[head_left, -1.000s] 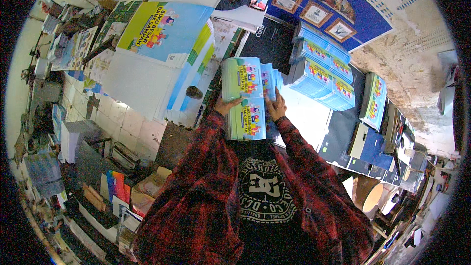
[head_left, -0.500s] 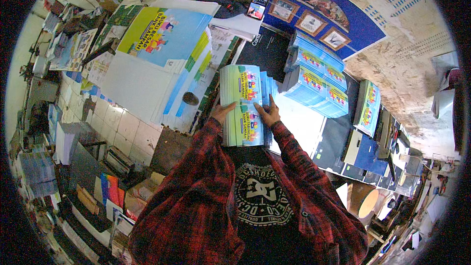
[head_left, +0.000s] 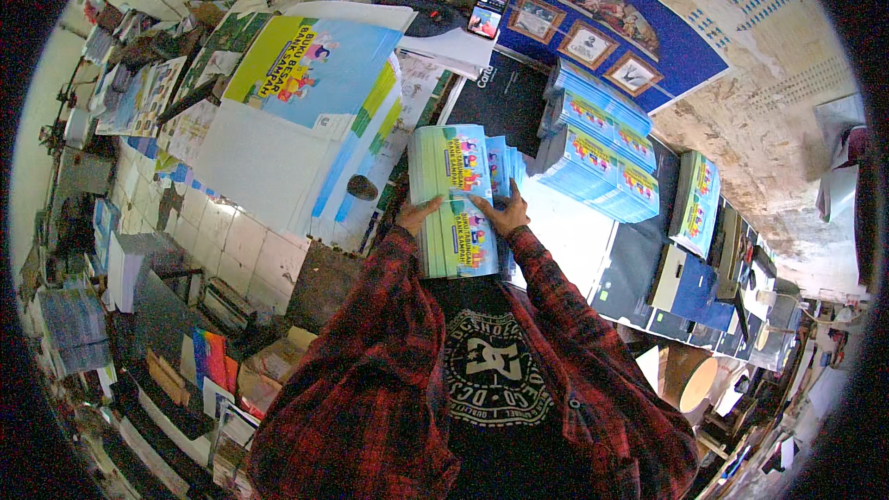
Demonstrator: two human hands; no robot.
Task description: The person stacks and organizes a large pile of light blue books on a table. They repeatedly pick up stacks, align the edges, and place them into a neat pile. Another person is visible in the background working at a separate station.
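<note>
A person in a red-and-black plaid shirt stands at a crowded counter (head_left: 565, 231), both hands on a tall stack of green-and-blue booklets (head_left: 456, 199) held upright against the chest. The left hand (head_left: 417, 216) grips the stack's left edge, fingers curled round it. The right hand (head_left: 503, 213) lies flat and spread across the printed covers, pressing on the stack's right side, where several booklets fan out slightly behind the front one.

Just to the right and farther off, more bundles of blue booklets (head_left: 597, 143) sit piled in rows on the counter, touching one another. Well to their right, a separate green-edged bundle (head_left: 696, 202) stands near dark blue boxes (head_left: 690, 287). To the left of the held stack, large printed sheets (head_left: 306, 93) in blue, yellow and white lie in a broad, tilted pile. At the far edge, a phone (head_left: 489, 7) leans with its screen lit, beside framed pictures (head_left: 583, 42) on a blue wall panel. Stacks of paper and books crowd the shelves at the near left.
</note>
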